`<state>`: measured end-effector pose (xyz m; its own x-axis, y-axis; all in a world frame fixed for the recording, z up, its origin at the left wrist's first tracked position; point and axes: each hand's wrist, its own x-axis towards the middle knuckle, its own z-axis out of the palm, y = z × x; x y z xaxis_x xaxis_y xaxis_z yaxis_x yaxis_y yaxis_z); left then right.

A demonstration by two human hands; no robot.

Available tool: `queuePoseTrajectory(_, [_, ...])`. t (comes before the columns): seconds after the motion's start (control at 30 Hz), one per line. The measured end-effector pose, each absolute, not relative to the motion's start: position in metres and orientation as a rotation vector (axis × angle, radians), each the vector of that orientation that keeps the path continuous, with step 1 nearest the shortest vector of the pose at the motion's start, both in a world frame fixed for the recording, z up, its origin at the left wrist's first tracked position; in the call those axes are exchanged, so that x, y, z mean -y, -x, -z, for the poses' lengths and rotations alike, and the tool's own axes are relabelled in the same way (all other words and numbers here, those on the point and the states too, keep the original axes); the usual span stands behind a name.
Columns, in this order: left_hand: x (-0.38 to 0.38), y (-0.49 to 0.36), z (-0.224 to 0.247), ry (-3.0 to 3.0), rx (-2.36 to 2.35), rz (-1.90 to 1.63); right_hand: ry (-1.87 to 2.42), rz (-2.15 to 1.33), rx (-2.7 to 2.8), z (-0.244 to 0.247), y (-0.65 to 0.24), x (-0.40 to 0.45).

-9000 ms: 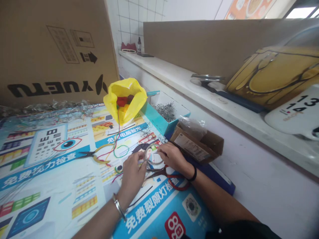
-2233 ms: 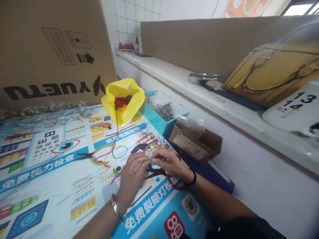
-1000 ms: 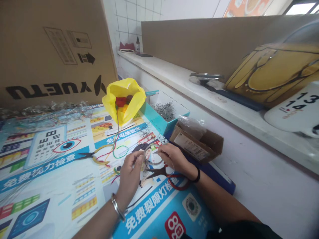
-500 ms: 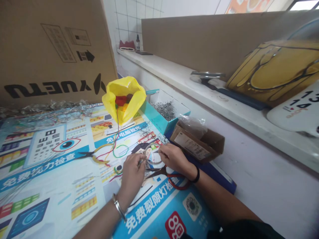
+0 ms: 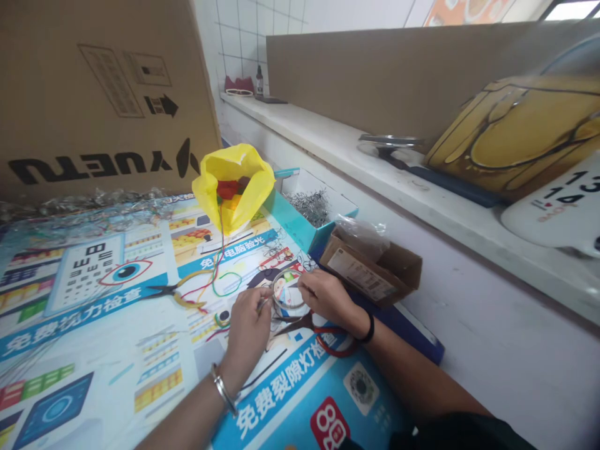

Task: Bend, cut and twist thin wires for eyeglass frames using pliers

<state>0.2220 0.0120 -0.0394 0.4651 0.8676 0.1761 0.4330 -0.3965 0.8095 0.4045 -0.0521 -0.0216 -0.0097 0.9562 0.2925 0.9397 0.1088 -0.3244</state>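
A thin round wire hoop (image 5: 288, 307) is between my two hands, over the printed table cover. My left hand (image 5: 250, 322) is closed, its thumb and fingertips pinching at the hoop's left side; any small piece between them is hard to make out. My right hand (image 5: 327, 300) has its fingers closed on the hoop's right edge. Just below the hoop lie scissors (image 5: 306, 321) with red handles, close to my right wrist. Left of my left hand are pliers (image 5: 175, 289) with yellow handles, beside red, yellow and green cords (image 5: 227, 294).
A yellow bag (image 5: 206, 181) holding red and yellow items stands behind my hands. Beside it are a teal box (image 5: 293, 226) of silvery wire bits and a small cardboard box (image 5: 363, 275). Clear plastic wrap (image 5: 94, 215) lies back left. A white ledge (image 5: 323, 134) runs along the right.
My left hand has shifted very slightly to the left, and its fingers have moved a little by the hoop. The right hand stays in place.
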Motion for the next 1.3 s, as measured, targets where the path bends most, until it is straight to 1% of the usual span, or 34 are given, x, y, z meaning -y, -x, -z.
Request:
queuePoseTrajectory(0.43, [-0.0127, -0.2221, 0.0414, -2.019, -1.061, -0.802, 1.871, -0.079, 1.941, 0.0205, -0.4055, 0.0516])
queuePoseTrajectory(1.3, [-0.0118, -0.2219, 0.0389, -2.048, -1.064, -0.813, 1.855, -0.031, 1.966, 0.0211, -0.4061, 0.0527])
